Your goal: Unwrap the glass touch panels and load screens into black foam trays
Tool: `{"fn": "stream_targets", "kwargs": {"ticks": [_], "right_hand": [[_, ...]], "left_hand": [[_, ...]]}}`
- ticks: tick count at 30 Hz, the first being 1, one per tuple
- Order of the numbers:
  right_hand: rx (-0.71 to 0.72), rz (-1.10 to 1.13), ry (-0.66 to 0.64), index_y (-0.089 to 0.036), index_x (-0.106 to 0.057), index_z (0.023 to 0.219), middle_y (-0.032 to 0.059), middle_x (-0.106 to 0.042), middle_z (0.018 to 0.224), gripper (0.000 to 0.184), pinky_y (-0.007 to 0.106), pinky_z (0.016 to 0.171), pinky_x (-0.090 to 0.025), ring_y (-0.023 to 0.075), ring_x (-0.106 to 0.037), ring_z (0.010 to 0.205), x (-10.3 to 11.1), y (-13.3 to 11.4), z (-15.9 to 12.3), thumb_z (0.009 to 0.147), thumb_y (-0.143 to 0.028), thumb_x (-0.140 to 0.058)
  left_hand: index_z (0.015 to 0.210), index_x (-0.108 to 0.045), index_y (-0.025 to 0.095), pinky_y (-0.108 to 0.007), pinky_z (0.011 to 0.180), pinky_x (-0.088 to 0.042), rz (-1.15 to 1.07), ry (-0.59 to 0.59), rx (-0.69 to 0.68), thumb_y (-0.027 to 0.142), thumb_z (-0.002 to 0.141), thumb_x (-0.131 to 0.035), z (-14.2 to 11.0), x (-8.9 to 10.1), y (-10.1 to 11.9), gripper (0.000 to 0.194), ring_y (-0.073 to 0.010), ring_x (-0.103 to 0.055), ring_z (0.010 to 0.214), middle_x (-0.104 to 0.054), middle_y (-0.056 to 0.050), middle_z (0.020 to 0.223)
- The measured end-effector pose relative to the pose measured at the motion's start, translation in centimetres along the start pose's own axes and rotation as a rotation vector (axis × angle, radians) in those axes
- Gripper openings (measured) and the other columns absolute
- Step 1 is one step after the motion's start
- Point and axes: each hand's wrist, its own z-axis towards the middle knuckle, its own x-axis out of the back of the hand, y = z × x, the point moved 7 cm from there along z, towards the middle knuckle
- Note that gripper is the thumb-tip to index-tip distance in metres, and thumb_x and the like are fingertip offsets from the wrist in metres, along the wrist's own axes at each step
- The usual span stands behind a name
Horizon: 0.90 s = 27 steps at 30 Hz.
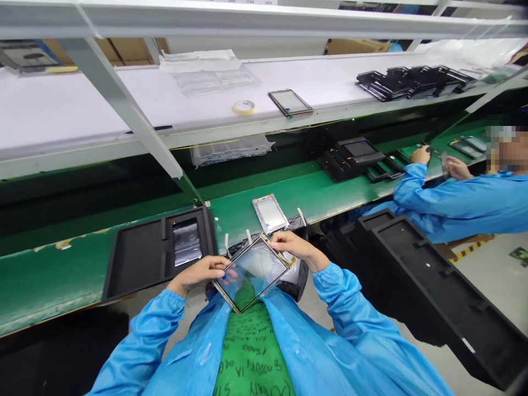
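Observation:
Between my two hands is a clear touch screen panel (251, 269) with a dark border, tilted in front of my body. My left hand (204, 273) grips its left edge, thumb on top and fingertips showing through the glass. My right hand (295, 246) pinches its upper right edge. Just beyond, a silver-framed display (270, 213) lies on the green bench. To the left, a black foam tray (138, 256) holds a dark, shiny screen (187, 242) in its right compartment. A black bag (303, 275) hangs at the bench edge behind the panel.
On the white shelf (144, 102) sit a tape roll (244, 107), stacked panels (291, 103) and black frames (412, 82). Black housings (350, 157) rest on the green bench (231, 206). At right, a co-worker in a blue sleeve (462, 203) handles parts beside stacked black trays (445, 291).

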Motion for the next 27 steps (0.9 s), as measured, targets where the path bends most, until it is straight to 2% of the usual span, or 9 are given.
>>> {"fn": "stream_targets", "kwargs": {"ticks": [5, 11, 12, 14, 16, 18, 22, 25, 27], "right_hand": [[-0.075, 0.226, -0.093, -0.018, -0.049, 0.071, -0.0060, -0.048, 0.061, 0.059, 0.020, 0.048, -0.027, 0.0058, -0.038, 0.051, -2.0, 1.7, 2.4, 0.069, -0.070, -0.077], [-0.213, 0.339, -0.053, -0.018, -0.054, 0.071, -0.0043, -0.056, 0.063, 0.052, 0.021, 0.050, -0.036, 0.0083, -0.049, 0.054, -6.2, 9.7, 2.4, 0.059, -0.054, -0.089], [-0.222, 0.363, -0.047, -0.018, -0.053, 0.070, -0.0040, -0.057, 0.063, 0.052, 0.021, 0.050, -0.036, 0.0085, -0.050, 0.054, -7.0, 11.1, 1.9, 0.058, -0.052, -0.091], [-0.252, 0.477, -0.022, -0.018, -0.051, 0.071, -0.0026, -0.061, 0.065, 0.054, 0.020, 0.049, -0.035, 0.0072, -0.049, 0.054, -8.4, 13.4, 0.6, 0.056, -0.049, -0.093], [-0.265, 0.643, 0.023, -0.017, -0.052, 0.074, 0.0002, -0.066, 0.073, 0.054, 0.018, 0.051, -0.035, 0.0061, -0.052, 0.056, -9.0, 14.5, -0.5, 0.057, -0.048, -0.094], [-0.224, 0.803, 0.072, -0.017, -0.058, 0.084, 0.0034, -0.070, 0.084, 0.053, 0.019, 0.058, -0.042, 0.0079, -0.059, 0.065, -9.0, 14.0, -1.0, 0.063, -0.052, -0.090], [-0.076, 0.896, 0.000, -0.020, -0.060, 0.121, 0.0080, -0.070, 0.108, 0.076, 0.028, 0.084, -0.051, 0.0157, -0.066, 0.096, -9.1, 10.4, 0.4, 0.065, -0.065, -0.085], [-0.003, 0.708, -0.146, -0.025, -0.057, 0.132, 0.0065, -0.067, 0.114, 0.088, 0.031, 0.090, -0.049, 0.0175, -0.064, 0.103, -10.3, 8.2, 1.7, 0.057, -0.054, -0.093], [0.038, 0.494, -0.161, -0.020, -0.066, 0.116, 0.0052, -0.068, 0.106, 0.065, 0.032, 0.091, -0.049, 0.0174, -0.063, 0.100, -10.6, 7.9, 2.2, 0.063, -0.049, -0.091]], "left_hand": [[0.115, -0.065, 0.014, -0.030, 0.066, -0.055, 0.109, 0.310, -0.099, 0.043, 0.082, -0.076, 1.7, -2.3, 2.8, 0.045, -0.0202, -0.073, 0.069, -0.076, -0.008, 0.081], [0.161, -0.015, 0.021, -0.031, 0.061, -0.054, -0.025, 0.474, -0.256, 0.036, 0.076, -0.083, 0.3, -2.3, 1.3, 0.110, -0.0188, -0.069, 0.059, -0.070, 0.002, 0.067], [0.160, -0.016, 0.021, -0.031, 0.061, -0.054, -0.042, 0.468, -0.269, 0.036, 0.076, -0.083, -0.3, -1.8, 0.9, 0.108, -0.0189, -0.069, 0.059, -0.070, 0.002, 0.067], [0.148, -0.047, 0.017, -0.030, 0.062, -0.053, -0.056, 0.460, -0.259, 0.039, 0.074, -0.085, -1.5, -0.3, -0.3, 0.086, -0.0193, -0.069, 0.060, -0.072, -0.002, 0.068], [0.109, -0.074, 0.011, -0.030, 0.063, -0.053, -0.081, 0.492, -0.201, 0.043, 0.071, -0.086, -2.6, 1.3, -2.0, 0.051, -0.0197, -0.070, 0.062, -0.074, -0.007, 0.069], [0.083, -0.075, 0.010, -0.029, 0.063, -0.054, -0.144, 0.562, -0.138, 0.045, 0.069, -0.087, -3.2, 2.5, -3.4, 0.039, -0.0195, -0.070, 0.063, -0.074, -0.009, 0.071], [0.077, -0.072, 0.011, -0.027, 0.061, -0.054, -0.303, 0.603, -0.109, 0.044, 0.065, -0.091, -2.0, 2.3, -3.8, 0.040, -0.0158, -0.066, 0.059, -0.071, -0.006, 0.068], [0.079, -0.071, 0.012, -0.023, 0.056, -0.051, -0.417, 0.603, -0.126, 0.044, 0.065, -0.091, -0.2, 1.5, -3.3, 0.040, -0.0129, -0.062, 0.056, -0.068, -0.002, 0.066], [0.082, -0.070, 0.013, -0.022, 0.055, -0.051, -0.482, 0.591, -0.118, 0.043, 0.067, -0.090, 0.8, 1.1, -3.7, 0.038, -0.0122, -0.062, 0.057, -0.067, -0.001, 0.067]]}}
